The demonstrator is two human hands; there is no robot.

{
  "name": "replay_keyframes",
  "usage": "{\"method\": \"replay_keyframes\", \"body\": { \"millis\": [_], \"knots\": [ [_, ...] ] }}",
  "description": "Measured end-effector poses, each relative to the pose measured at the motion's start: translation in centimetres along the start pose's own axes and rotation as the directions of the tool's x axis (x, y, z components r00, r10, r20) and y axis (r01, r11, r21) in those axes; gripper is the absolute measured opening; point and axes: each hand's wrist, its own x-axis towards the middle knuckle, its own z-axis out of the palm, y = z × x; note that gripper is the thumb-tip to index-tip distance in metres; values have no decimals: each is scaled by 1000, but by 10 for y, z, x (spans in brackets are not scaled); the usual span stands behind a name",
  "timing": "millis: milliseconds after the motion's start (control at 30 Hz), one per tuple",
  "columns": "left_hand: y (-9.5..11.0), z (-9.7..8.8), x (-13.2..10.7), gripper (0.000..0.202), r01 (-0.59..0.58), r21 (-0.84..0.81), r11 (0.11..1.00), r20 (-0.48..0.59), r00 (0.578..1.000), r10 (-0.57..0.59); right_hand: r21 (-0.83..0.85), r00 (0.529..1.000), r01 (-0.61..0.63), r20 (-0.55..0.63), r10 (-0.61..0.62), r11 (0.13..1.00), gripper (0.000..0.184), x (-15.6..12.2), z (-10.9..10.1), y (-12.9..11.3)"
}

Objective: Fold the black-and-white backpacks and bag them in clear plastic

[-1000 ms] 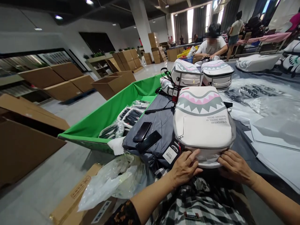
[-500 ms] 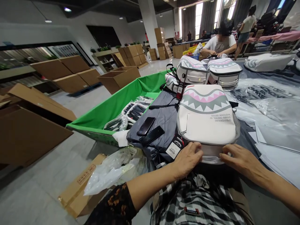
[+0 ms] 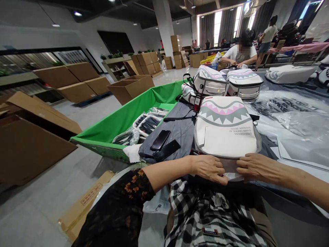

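A white Sprayground backpack (image 3: 226,127) with a pink-and-grey shark mouth lies flat on a grey cloth (image 3: 180,132), its lower edge towards me. My left hand (image 3: 208,168) curls over that edge, and my right hand (image 3: 253,167) grips it a little to the right. Translucent plastic film (image 3: 231,168) lies between my hands, covering the backpack's lower end. Left of the backpack, several inches from my left hand, two black phones (image 3: 163,144) rest on the cloth.
A green-lined bin (image 3: 123,127) of bagged items stands left. Two more shark backpacks (image 3: 226,82) lie beyond, where a co-worker (image 3: 239,53) handles something. Plastic sheets (image 3: 290,118) cover the right side. Cardboard boxes (image 3: 31,147) stand left.
My hands have risen in the picture and drawn closer together along the backpack's lower edge. My left forearm now crosses further over, hiding the backpack's tag and most of the white plastic bag.
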Motion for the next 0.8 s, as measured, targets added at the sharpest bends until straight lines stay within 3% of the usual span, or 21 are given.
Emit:
{"method": "replay_keyframes", "body": {
  "millis": [200,300,400,533,667,800],
  "knots": [
    [-9,11,5,16,-147,-106,983,-160,979,129,51,989,42,141,-49,998,21,6,3,6],
    [-10,14,7,9,-160,-54,986,-91,984,155,-51,976,68,210,-56,996,20,7,5,7],
    [-3,9,3,18,-94,22,995,-25,995,95,-138,976,91,207,-61,986,19,5,4,6],
    [21,9,-7,19,112,133,985,-96,990,-100,-251,993,106,86,-86,962,16,-5,1,-2],
    [53,26,-15,14,277,221,935,-312,928,-201,-334,989,35,-122,-80,942,20,-24,13,-26],
    [70,35,-15,14,392,179,902,-428,857,-287,-336,912,-162,-410,11,928,26,-43,49,-51]
  ]
}}
